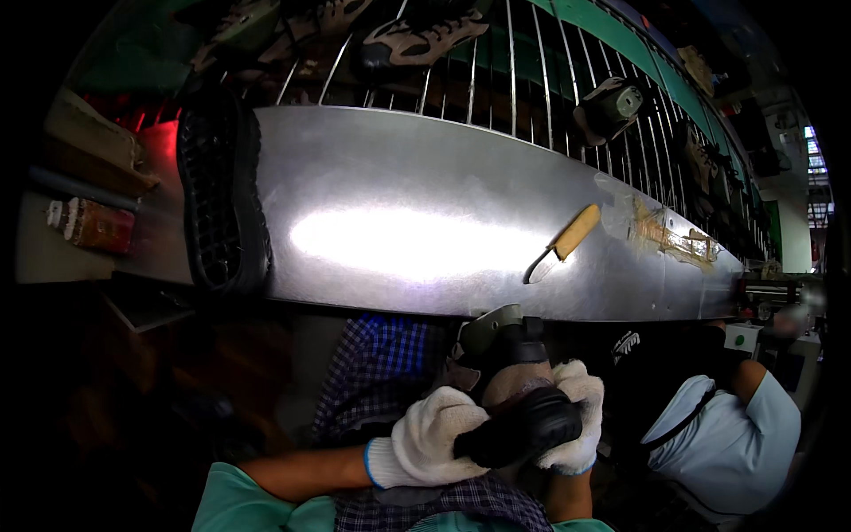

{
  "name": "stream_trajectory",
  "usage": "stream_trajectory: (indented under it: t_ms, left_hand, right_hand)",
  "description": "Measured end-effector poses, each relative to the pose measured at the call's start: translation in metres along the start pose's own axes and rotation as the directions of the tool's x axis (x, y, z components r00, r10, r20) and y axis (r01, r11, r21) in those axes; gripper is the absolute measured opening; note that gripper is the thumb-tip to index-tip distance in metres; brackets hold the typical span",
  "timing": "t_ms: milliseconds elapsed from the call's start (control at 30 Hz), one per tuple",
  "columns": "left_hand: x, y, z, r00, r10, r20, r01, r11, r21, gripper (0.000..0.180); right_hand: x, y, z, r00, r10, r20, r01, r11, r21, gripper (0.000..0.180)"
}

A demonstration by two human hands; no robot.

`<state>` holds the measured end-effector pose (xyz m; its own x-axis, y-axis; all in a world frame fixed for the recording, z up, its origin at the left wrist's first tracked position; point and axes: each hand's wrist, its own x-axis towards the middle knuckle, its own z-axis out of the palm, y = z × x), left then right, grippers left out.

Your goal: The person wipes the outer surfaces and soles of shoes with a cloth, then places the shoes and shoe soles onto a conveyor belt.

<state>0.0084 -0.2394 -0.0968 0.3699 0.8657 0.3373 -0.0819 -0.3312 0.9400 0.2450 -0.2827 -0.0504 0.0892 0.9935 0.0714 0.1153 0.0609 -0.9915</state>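
Both white-gloved hands are closed in on one shoe (519,386) – the left hand (434,437) curled at its near left side, the right hand (576,412) wrapped against its right, with no gap that I can see between glove and shoe. It sits in the grip over the person's lap, just short of the metal bench (372,173). The shoe is a patchwork: a thick, dull black end nearest the wearer, a pinkish-tan middle, a black band further out, and a smooth olive-green piece at the far side. Dark shadow hides its finer edges from me. Beyond the grip and to its right, a knife (564,244) with a yellowish handle lies on the bench. Well off to the grip's left lies a black sole (213,191) – its face a grid of small hollows.
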Motion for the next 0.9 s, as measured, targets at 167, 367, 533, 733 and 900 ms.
stream_trajectory:
  t_ms: [167, 367, 533, 733, 900]
  left_hand:
    - [-0.003, -0.003, -0.003, 0.998, -0.062, -0.009, 0.062, 0.996, -0.060, 0.073]
    - [0.004, -0.009, -0.027, 0.987, -0.099, 0.126, 0.108, 0.992, -0.061, 0.079]
    - [0.002, -0.017, -0.033, 0.966, -0.196, 0.170, 0.220, 0.966, -0.135, 0.086]
    - [0.014, -0.013, -0.047, 0.950, -0.265, 0.166, 0.231, 0.953, 0.197, 0.139]
    - [0.050, -0.022, -0.104, 0.939, -0.190, 0.288, 0.240, 0.960, -0.148, 0.085]
  right_hand:
    - [0.006, -0.001, 0.009, 0.998, 0.054, -0.036, -0.053, 0.999, 0.012, 0.094]
    - [-0.001, -0.003, 0.012, 0.998, 0.065, 0.021, -0.065, 0.997, -0.037, 0.099]
    - [-0.006, 0.001, 0.010, 0.994, 0.098, 0.040, -0.097, 0.995, -0.033, 0.102]
    - [0.000, 0.003, 0.008, 0.980, 0.161, -0.118, -0.174, 0.979, -0.105, 0.134]
    - [0.014, -0.040, 0.038, 0.983, 0.140, 0.115, -0.107, 0.961, -0.254, 0.128]
